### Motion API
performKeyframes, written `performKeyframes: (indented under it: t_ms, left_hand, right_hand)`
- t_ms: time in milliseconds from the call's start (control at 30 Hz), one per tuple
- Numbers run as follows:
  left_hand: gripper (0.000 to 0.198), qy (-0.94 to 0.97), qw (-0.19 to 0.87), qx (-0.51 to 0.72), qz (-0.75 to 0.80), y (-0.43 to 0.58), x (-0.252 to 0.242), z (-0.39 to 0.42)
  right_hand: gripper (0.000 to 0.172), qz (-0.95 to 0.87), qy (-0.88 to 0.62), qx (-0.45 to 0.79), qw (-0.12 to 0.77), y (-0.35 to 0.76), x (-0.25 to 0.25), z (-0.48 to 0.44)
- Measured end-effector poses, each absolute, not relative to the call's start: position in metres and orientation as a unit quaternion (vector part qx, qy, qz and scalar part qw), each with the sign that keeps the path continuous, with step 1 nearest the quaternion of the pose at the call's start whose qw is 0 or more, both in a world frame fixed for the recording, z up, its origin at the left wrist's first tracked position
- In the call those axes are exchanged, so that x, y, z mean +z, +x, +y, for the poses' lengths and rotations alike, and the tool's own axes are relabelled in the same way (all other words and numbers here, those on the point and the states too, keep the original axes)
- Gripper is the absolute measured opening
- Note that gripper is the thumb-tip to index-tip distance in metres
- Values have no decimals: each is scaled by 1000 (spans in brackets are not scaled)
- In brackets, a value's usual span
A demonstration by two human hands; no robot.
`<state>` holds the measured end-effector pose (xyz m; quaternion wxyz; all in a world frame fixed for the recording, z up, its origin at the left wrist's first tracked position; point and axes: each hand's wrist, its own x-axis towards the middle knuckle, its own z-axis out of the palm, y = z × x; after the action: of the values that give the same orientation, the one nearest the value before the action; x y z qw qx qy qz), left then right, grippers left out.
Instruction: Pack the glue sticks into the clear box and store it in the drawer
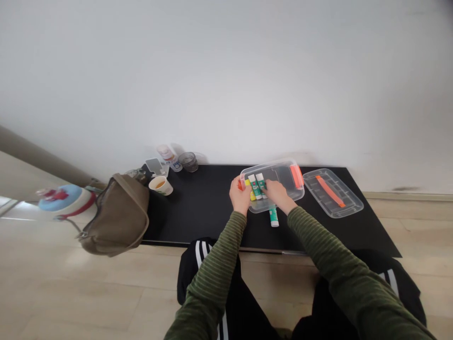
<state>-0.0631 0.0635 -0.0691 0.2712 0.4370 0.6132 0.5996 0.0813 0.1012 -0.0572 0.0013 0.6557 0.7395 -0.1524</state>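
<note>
A clear plastic box (283, 169) with orange clips sits on the black mat (198, 208). Inside it stand green-and-white glue sticks (254, 186) and a yellow one. My left hand (239, 194) grips the box's near left corner. My right hand (278, 192) reaches into the box, its fingers closed on a glue stick (262, 182). Another green glue stick (273, 216) lies on the mat just in front of the box, under my right wrist.
The box's clear lid (332, 192) with an orange handle lies to the right. A paper cup (160, 185), a glass (188, 161), a bottle (169, 156) and a brown bag (116, 215) occupy the mat's left end. A white wall is behind.
</note>
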Motion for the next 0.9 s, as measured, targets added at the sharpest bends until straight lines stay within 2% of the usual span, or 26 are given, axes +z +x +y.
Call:
performKeyframes:
  t_ms: [133,267,300,433,533,633,767,900]
  left_hand:
    - [42,436,274,602,610,-63,-69,63]
    - [41,437,275,604,607,-63,-68,64]
    - [41,437,274,606,605,-62,-68,64]
    - [41,431,276,612,603,-62,-68,65]
    - [42,422,285,614,602,-61,-68,65]
    - [44,419,294,617,598,-61,-69,65]
    - [45,420,296,614,600,-62,-70,64]
    - [44,423,294,608,605,-62,-70,63]
  right_hand:
    - [24,745,648,-161,-7,82,-58,101]
    - [28,737,657,-146,-64,91,-53,87]
    - [29,733,655,-140,-117,94,-52,79]
    - [26,664,602,-140,-421,109,-63,34]
    - [24,597,594,-162,-514,118,-84,0]
    - [22,576,616,-203,-497,123,-105,-18]
    - [18,594,656,-244,-398,125,-122,-16]
    - [21,608,695,-228,-308,123,-130,-6]
